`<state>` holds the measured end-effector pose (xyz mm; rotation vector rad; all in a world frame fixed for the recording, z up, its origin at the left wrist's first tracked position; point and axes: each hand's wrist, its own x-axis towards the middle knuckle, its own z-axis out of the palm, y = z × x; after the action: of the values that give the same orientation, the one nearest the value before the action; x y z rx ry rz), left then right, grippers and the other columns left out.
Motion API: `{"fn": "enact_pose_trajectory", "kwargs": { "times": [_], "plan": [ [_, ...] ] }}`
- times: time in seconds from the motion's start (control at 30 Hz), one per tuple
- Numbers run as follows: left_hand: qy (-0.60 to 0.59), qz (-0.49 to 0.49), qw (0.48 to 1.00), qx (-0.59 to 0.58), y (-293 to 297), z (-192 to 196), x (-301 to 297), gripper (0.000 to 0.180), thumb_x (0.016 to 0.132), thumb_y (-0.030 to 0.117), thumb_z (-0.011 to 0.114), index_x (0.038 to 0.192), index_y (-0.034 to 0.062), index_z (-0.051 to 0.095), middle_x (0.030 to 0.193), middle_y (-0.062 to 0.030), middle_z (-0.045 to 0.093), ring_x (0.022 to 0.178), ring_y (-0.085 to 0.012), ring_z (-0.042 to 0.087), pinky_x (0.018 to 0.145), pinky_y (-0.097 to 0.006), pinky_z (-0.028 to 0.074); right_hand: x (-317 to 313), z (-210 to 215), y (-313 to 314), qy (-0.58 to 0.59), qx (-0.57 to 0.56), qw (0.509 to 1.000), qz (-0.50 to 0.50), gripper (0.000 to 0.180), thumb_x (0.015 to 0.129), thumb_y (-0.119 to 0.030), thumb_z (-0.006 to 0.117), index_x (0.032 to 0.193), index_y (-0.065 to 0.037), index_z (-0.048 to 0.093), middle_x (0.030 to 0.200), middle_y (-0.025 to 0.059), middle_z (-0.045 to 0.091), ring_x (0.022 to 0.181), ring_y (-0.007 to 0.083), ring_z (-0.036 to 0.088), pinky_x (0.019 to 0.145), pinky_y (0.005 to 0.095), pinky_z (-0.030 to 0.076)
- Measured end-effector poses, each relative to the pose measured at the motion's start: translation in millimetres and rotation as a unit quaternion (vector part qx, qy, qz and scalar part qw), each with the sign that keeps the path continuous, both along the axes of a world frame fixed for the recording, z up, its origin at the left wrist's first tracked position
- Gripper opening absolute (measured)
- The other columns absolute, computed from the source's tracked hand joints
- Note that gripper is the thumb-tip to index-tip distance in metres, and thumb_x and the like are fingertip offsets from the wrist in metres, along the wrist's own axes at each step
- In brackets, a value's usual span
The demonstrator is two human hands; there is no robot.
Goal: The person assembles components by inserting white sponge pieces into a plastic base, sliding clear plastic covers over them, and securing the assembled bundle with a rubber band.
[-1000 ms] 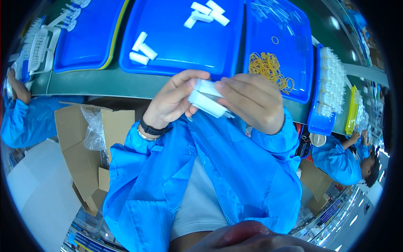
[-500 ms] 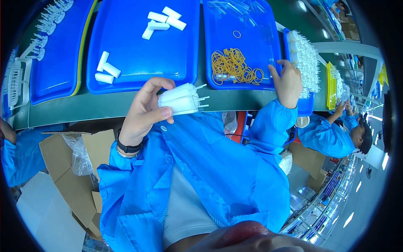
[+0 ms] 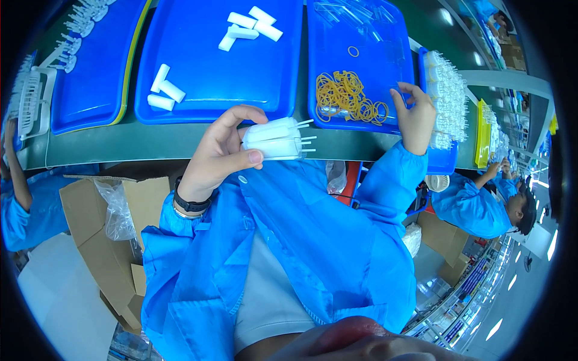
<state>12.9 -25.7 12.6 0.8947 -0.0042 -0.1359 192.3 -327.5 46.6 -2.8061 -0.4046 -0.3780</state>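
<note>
My left hand (image 3: 218,157) grips a bundle of white plastic pieces (image 3: 274,141) between thumb and fingers. Several thin white prongs stick out of its right end. Over the right tray's near right corner, my right hand (image 3: 416,114) is raised with thumb and forefinger apart, and nothing shows between them. Close to its left, a heap of yellow rubber bands (image 3: 346,96) lies in the blue right tray (image 3: 394,63). One single rubber band (image 3: 353,52) lies farther back, below some clear plastic pieces (image 3: 355,15).
The blue middle tray (image 3: 223,90) holds several white cylinders (image 3: 173,91). White pronged parts (image 3: 67,51) line the blue left tray (image 3: 90,90). Dense rows of white pronged parts (image 3: 445,96) stand at the right. An open cardboard box (image 3: 90,222) sits below left; a co-worker (image 3: 475,201) is at the right.
The view has shifted, so the trays appear farther right and slightly lower. My left hand still holds the white bundle, now turned slightly; my right hand stays raised by the right tray.
</note>
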Motion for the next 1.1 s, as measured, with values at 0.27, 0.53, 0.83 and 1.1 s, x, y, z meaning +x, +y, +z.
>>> {"fn": "enact_pose_trajectory", "kwargs": {
  "times": [0.27, 0.53, 0.83, 1.1],
  "plan": [
    [-0.037, -0.013, 0.999, -0.003, -2.7, -3.0, 3.2, 0.046, 0.076, -0.006, 0.069, 0.116, 0.0041, 0.050, 0.118, -0.0062, 0.044, 0.111, -0.0169, 0.048, 0.089, -0.028, 0.044, -55.2, 28.2, 59.9, 0.137, 0.503, 0.787, 0.329, 0.040, 0.073, 0.008, 0.071, 0.110, 0.003, 0.057, 0.099, 0.0187, 0.066, 0.091, 0.0250, 0.066, 0.079, 0.0343, 0.053],
    [-0.041, 0.001, 0.999, 0.009, -3.3, -5.4, 3.5, 0.044, 0.077, -0.005, 0.069, 0.116, 0.0041, 0.050, 0.119, -0.0066, 0.043, 0.112, -0.0181, 0.048, 0.088, -0.028, 0.045, -59.8, 19.4, 86.0, 0.136, 0.426, 0.779, 0.439, 0.034, 0.067, -0.003, 0.081, 0.096, 0.001, 0.064, 0.094, 0.0160, 0.068, 0.088, 0.0260, 0.066, 0.076, 0.0341, 0.052],
    [-0.020, 0.015, 0.999, 0.042, -8.7, 0.2, 5.6, 0.034, 0.083, 0.000, 0.065, 0.114, 0.0009, 0.052, 0.115, -0.0075, 0.043, 0.103, -0.0181, 0.054, 0.073, -0.029, 0.057, -65.9, 17.9, 104.6, 0.092, 0.410, 0.803, 0.422, 0.040, 0.061, -0.009, 0.086, 0.095, 0.000, 0.067, 0.087, 0.0123, 0.068, 0.078, 0.0221, 0.065, 0.070, 0.0316, 0.052],
    [-0.080, 0.025, 0.986, 0.141, -9.1, -1.8, 7.6, 0.032, 0.082, -0.002, 0.066, 0.111, -0.0008, 0.054, 0.112, -0.0082, 0.044, 0.100, -0.0183, 0.056, 0.074, -0.028, 0.057, -71.9, 18.7, 111.8, 0.073, 0.410, 0.806, 0.421, 0.042, 0.056, -0.015, 0.089, 0.091, 0.000, 0.068, 0.081, 0.0104, 0.068, 0.071, 0.0199, 0.064, 0.060, 0.0283, 0.050]
  ]
}}
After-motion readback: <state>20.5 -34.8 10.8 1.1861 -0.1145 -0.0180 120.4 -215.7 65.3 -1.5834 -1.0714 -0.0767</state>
